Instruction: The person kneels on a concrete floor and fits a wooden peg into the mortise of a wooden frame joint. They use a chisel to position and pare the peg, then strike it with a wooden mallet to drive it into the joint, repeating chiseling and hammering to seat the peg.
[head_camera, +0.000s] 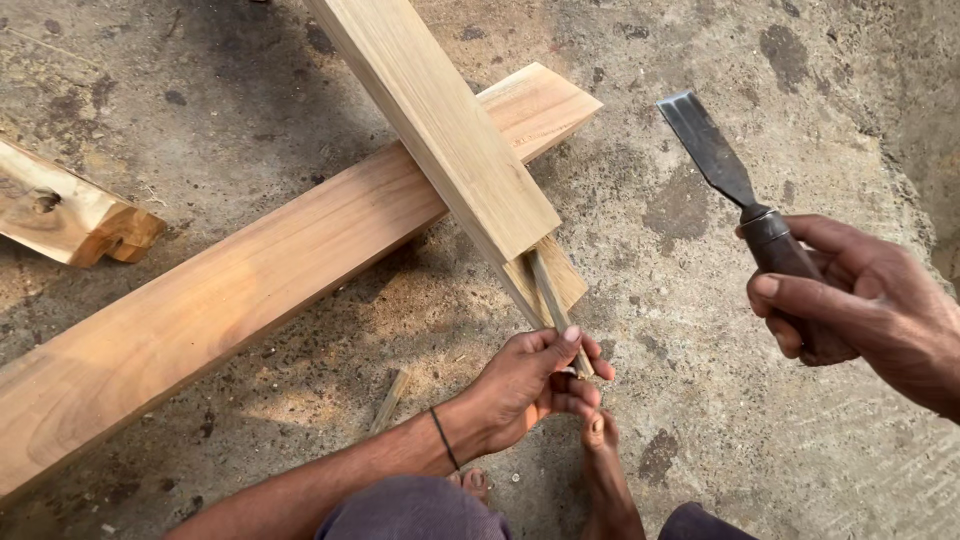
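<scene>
The left hand (535, 380) is closed around a thin wood strip (550, 300), pinching it between thumb and fingers at its lower end. This strip runs from the hand upward and a little to the left, along the cut end of the upper plank (440, 120), and it seems partly attached to that end; I cannot tell how much of it is already free. The long axis of the strip is almost the same as the axis of the upper plank, which lies across a longer beam (230, 290) on the concrete floor (700, 400).

The right hand (860, 300) is closed around the dark handle of a chisel (720, 165). The flat blade points up and to the left, away from the person, and its edge is in the air, well apart from the wood. So the strip lies to the left of the chisel and lower than its blade tip, and the left hand is clearly the nearer hand to it. A bare foot (605, 470) rests just below the left hand. A third piece of wood (70, 215) lies at the far left, apart from everything.
</scene>
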